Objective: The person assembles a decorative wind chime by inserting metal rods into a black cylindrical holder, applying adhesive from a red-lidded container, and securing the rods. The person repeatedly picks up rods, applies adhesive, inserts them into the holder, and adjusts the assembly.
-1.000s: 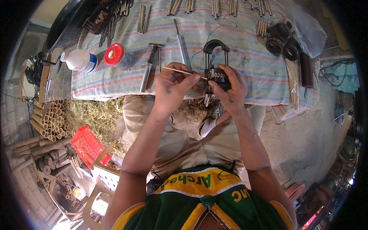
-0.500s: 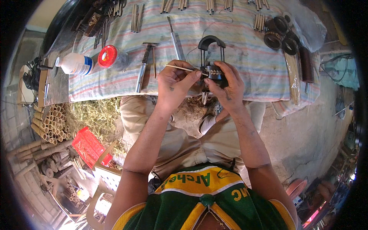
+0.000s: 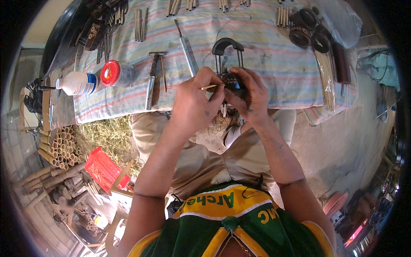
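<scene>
My left hand (image 3: 196,99) is closed in a pinch on a thin pale wooden stick (image 3: 209,87), whose end sticks out between thumb and fingers. The stick's other end is hidden at the fingertips, close against a dark rounded piece (image 3: 233,82) with a light carved leaf pattern. My right hand (image 3: 251,93) wraps round that piece from the right, thumb near my left fingertips. Behind it, slim dark rods rise to a black curved arch (image 3: 227,43), seemingly one object with the piece. A pale tip shows below my hands.
On the striped cloth (image 3: 274,92) lie a hammer (image 3: 154,77), a thin brown stick (image 3: 163,75) and a metal-handled blade tool (image 3: 186,49). A red-lidded jar (image 3: 112,73) and white bottle (image 3: 77,83) stand left. Dark rings (image 3: 308,19) and bagged sticks (image 3: 326,81) lie right.
My left hand has turned over and moved in against the dark piece. The stick, long and pointing left above the fingers before, now shows only a short end. My right fingers have closed further.
</scene>
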{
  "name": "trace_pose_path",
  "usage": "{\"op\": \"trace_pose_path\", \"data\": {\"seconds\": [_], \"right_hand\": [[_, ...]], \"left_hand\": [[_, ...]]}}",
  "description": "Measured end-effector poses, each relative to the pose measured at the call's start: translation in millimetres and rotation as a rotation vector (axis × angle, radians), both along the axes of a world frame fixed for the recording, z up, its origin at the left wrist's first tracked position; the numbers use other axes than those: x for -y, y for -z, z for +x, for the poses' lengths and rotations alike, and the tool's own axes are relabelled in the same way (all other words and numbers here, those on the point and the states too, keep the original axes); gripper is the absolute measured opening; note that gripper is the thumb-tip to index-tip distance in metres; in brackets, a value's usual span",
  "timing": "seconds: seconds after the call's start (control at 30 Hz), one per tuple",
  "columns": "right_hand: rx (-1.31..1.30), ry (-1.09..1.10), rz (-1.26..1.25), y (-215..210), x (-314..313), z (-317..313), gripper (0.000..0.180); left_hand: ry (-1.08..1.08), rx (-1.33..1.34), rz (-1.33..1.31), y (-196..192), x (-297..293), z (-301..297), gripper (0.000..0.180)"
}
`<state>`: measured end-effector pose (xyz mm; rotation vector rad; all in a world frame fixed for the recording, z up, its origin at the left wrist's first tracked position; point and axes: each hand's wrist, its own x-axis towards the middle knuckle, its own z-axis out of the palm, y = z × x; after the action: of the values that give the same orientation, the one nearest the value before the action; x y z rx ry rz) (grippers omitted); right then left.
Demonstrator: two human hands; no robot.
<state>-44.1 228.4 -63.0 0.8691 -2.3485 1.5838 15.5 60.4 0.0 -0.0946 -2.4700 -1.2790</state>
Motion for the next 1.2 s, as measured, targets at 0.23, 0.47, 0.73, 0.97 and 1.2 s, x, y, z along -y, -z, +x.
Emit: {"op": "trace_pose_path", "data": {"seconds": [0.23, 0.47, 0.73, 0.97, 1.2], "right_hand": [[-0.014, -0.018, 0.035, 2, -6, -2, 0.056], [-0.019, -0.010, 0.072, 3, -3, -2, 0.055], [0.005, 0.001, 0.067, 5, -1, -3, 0.056], [0.065, 0.062, 0.082, -1, 2, 3, 0.050], [-0.009, 0.052, 0.119, 6, -3, -3, 0.046]], "left_hand": [[0.029, 0.075, -0.047, -10, 2, -6, 0.014], [0.013, 0.022, -0.056, -4, -2, -1, 0.016], [0.014, -0.105, -0.236, 9, -14, 7, 0.020], [-0.224, 0.207, 0.278, 13, 59, -17, 0.033], [-0.470, 0.404, -0.565, 5, 94, 2, 0.029]]}}
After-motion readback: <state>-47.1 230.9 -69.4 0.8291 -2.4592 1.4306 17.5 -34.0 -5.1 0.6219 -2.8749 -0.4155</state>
